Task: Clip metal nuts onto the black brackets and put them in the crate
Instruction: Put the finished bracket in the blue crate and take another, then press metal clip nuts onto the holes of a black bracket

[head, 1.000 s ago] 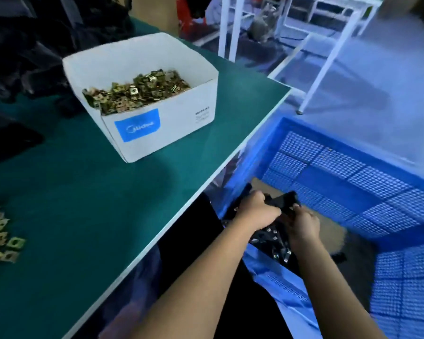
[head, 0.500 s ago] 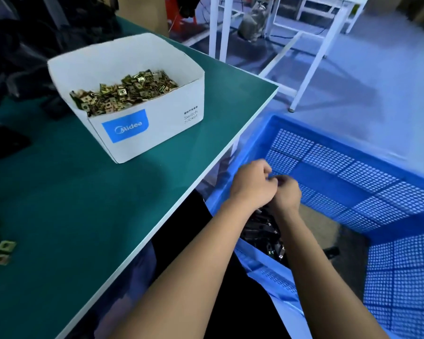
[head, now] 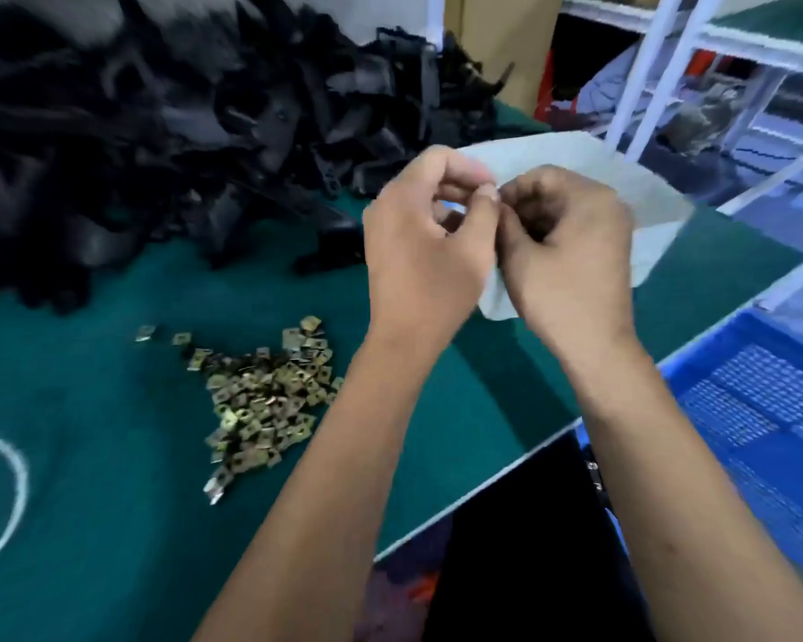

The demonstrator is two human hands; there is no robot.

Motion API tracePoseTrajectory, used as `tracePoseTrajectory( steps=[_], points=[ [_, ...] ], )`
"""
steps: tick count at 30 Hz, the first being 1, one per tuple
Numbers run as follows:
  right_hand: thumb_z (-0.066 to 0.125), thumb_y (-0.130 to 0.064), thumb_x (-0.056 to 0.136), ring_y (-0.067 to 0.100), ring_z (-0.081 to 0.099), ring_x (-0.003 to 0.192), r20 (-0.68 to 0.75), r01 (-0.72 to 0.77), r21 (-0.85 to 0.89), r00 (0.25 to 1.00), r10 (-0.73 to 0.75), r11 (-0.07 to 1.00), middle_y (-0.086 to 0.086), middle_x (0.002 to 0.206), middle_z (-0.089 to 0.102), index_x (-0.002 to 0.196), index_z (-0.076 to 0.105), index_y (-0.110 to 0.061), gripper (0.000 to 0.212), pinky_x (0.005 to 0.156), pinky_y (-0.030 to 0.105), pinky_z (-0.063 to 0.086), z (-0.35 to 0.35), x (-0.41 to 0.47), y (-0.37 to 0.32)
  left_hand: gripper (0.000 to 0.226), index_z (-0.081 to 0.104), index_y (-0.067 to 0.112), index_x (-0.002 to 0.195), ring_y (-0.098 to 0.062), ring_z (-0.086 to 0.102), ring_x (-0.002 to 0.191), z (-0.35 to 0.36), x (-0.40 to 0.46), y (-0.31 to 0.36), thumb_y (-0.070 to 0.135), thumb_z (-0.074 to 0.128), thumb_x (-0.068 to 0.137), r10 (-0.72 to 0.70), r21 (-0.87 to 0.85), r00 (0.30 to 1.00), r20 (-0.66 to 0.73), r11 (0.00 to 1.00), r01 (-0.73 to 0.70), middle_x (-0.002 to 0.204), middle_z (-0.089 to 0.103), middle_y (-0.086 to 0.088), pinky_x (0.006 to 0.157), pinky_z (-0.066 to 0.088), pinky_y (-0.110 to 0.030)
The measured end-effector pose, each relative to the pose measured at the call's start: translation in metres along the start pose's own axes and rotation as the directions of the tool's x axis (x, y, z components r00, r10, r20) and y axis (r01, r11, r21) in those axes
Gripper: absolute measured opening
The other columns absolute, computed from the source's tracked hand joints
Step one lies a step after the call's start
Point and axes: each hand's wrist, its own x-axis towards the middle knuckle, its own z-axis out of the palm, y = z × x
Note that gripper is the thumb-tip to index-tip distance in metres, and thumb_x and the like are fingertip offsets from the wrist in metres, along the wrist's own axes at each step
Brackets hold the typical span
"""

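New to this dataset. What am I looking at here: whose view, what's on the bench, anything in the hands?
There is no robot. A person wears a camera on the head that looks down at their own bare arms. The left hand and right hand meet above a green table, fingers curled together; the picture is blurred, so I cannot tell whether they hold anything. On the table lie a loose heap of brass-coloured metal nuts, a big pile of black brackets at the back, and a white box behind the hands. A blue crate stands beside the table on the right.
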Motion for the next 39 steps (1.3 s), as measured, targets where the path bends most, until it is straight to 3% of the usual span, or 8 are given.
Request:
tracePoseTrajectory(
  steps=[5,9,16,22,25,29,34,39],
  points=[
    [0.069,-0.024,0.085,0.020,0.069,0.078,0.458,0.195,-0.037,0.875,-0.157,0.980,-0.003,0.082,0.072,0.089,0.073,-0.019,0.007,0.074,0.039,0.056,0.111,-0.021,-0.061,0.011,0.070,0.016,0.084,0.000,0.063,0.072,-0.139,-0.005,-0.055,0.007,0.066,0.087,0.020,0.359,0.956,-0.291,0.929,0.090,0.075,0.066,0.014,0.072,0.051,-0.021],
    [0.071,-0.028,0.088,0.024,0.069,0.092,0.700,0.282,-0.049,0.694,-0.168,0.958,0.001,0.097,0.073,0.100,0.074,-0.024,0.013,0.083,0.038,0.058,0.187,-0.040,-0.099,0.009,0.072,0.014,0.089,-0.007,0.063,0.076,-0.228,-0.020,-0.089,0.010,0.065,0.088,-0.002,0.529,0.893,-0.450,0.805,0.268,0.078,0.065,0.015,0.078,0.050,-0.024],
    [0.059,-0.029,0.101,0.035,0.031,0.136,0.870,0.404,0.001,0.451,-0.201,0.915,0.006,0.140,0.048,0.144,0.051,-0.044,0.046,0.108,0.046,0.038,0.307,-0.064,-0.143,0.008,0.067,0.012,0.090,-0.012,0.053,0.079,-0.287,-0.014,-0.114,0.008,0.060,0.090,-0.124,0.152,0.446,-0.886,0.831,0.535,0.076,0.056,0.011,0.079,0.043,-0.018],
    [0.061,-0.022,0.101,0.026,0.044,0.138,0.837,0.155,0.010,0.539,-0.093,0.988,-0.003,0.143,0.058,0.128,0.070,-0.034,0.031,0.116,0.045,0.034,0.341,-0.063,-0.156,0.008,0.066,0.017,0.087,0.006,0.053,0.071,-0.290,-0.010,-0.115,0.011,0.062,0.088,-0.182,0.067,0.406,-0.896,0.847,0.528,0.074,0.058,0.016,0.071,0.038,-0.005],
    [0.075,-0.021,0.090,0.002,0.069,0.093,0.736,-0.148,0.214,0.675,-0.059,0.965,-0.012,0.097,0.078,0.095,0.082,-0.027,0.011,0.090,0.024,0.055,0.328,-0.061,-0.156,0.010,0.063,0.020,0.083,-0.010,0.064,0.079,-0.295,-0.007,-0.117,0.013,0.059,0.088,-0.250,-0.026,0.379,-0.891,0.862,0.506,0.080,0.064,0.009,0.086,0.053,-0.028],
    [0.081,-0.026,0.086,0.006,0.062,0.062,0.538,-0.318,0.506,0.843,-0.005,0.802,-0.009,0.064,0.069,0.074,0.076,-0.021,0.014,0.064,0.026,0.051,0.295,-0.048,-0.159,0.015,0.062,0.016,0.092,-0.030,0.071,0.087,-0.293,-0.009,-0.118,0.010,0.053,0.082,-0.300,-0.063,0.452,-0.840,0.882,0.467,0.090,0.068,-0.003,0.086,0.057,-0.052],
    [0.072,-0.031,0.096,0.014,0.051,0.058,0.548,-0.320,0.712,0.810,-0.209,0.625,0.001,0.059,0.057,0.067,0.061,-0.017,0.034,0.053,0.025,0.040,0.240,-0.022,-0.159,0.077,0.045,0.028,0.148,-0.007,0.051,0.117,-0.284,-0.013,-0.112,0.021,0.078,0.078,-0.032,0.357,0.788,-0.614,0.880,0.314,0.131,0.044,-0.003,0.109,0.043,-0.035],
    [0.061,-0.027,0.105,0.019,0.038,0.057,0.609,-0.358,0.718,0.738,-0.290,0.596,0.003,0.057,0.042,0.055,0.049,-0.023,0.051,0.053,0.027,0.029,0.219,-0.006,-0.154,0.041,0.067,0.024,0.124,-0.020,0.049,0.123,-0.283,-0.013,-0.110,0.038,0.078,0.087,0.000,0.573,0.932,-0.363,0.788,0.223,0.124,0.062,0.008,0.108,0.040,-0.032]
  ],
)
